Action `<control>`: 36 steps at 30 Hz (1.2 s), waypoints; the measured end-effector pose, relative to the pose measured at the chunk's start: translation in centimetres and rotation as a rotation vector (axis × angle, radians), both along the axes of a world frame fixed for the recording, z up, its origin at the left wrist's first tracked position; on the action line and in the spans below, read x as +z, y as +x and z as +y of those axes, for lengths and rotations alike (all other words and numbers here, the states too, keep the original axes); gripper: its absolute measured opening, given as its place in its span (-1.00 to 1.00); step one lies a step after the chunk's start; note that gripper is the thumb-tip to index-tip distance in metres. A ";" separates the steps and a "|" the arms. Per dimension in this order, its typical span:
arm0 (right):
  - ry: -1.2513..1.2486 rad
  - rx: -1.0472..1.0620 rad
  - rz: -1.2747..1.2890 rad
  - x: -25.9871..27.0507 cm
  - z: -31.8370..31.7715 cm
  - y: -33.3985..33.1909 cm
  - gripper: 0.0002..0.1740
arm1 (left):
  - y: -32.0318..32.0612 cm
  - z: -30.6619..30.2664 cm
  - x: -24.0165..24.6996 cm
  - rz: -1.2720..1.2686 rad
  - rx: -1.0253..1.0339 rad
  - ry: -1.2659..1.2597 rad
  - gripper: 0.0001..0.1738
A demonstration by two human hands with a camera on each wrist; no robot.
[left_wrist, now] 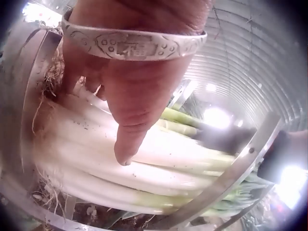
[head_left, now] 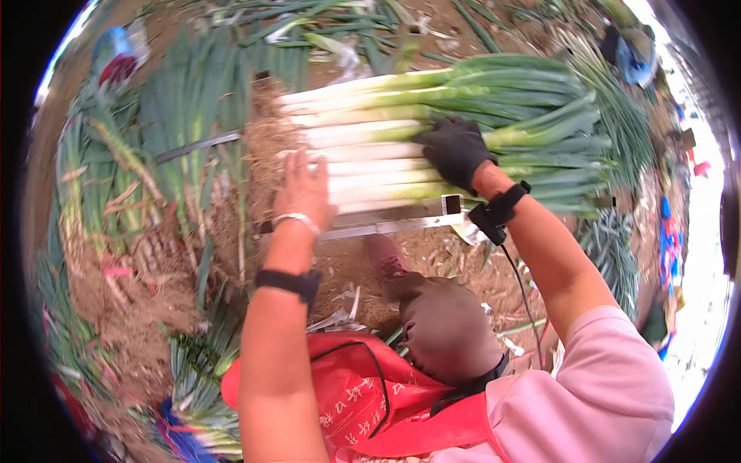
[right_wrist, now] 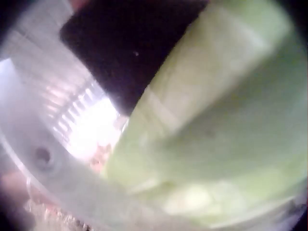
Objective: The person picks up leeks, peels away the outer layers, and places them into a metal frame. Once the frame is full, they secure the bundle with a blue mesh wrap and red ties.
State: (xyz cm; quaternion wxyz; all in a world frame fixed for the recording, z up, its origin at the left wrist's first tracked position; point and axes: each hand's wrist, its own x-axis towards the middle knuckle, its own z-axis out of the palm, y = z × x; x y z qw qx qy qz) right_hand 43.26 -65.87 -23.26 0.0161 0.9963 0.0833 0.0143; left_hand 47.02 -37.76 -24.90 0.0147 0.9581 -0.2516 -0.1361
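Observation:
A thick row of large green onions (head_left: 363,147) lies across a metal frame (head_left: 386,225), white stalks with roots on the left, green leaves on the right. My bare left hand (head_left: 303,185), with a silver bangle, rests on the white stalks near the roots. Its fingers are extended; in the left wrist view the thumb (left_wrist: 127,142) presses along the stalks. My right hand (head_left: 455,150), in a black glove, lies on the row where white turns to green. Close up in the right wrist view, the dark glove (right_wrist: 130,43) rests against a pale green stalk (right_wrist: 192,96).
Piles of untrimmed green onions (head_left: 181,100) with soil-covered roots (head_left: 147,301) stand to the left. Loose leaves (head_left: 347,23) litter the ground beyond the frame. More onion leaves (head_left: 610,116) lie at the right. A cable (head_left: 521,278) hangs from the right wrist camera.

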 end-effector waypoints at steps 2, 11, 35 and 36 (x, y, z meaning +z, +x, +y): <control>0.067 0.080 0.007 -0.6 -1.2 0.2 -0.70 | 0.2 0.6 -1.2 0.012 0.003 -0.012 -0.04; 0.146 0.396 -0.087 10.7 0.3 -0.5 -0.64 | -19.3 24.5 12.2 -0.400 0.289 -0.691 -0.83; 0.322 0.540 0.422 8.5 34.2 -5.0 -0.54 | -81.3 57.1 -15.0 -0.111 2.504 0.013 0.38; 0.341 0.523 0.406 7.9 35.2 -5.4 -0.55 | -81.7 58.3 -15.0 -0.093 2.510 0.015 0.38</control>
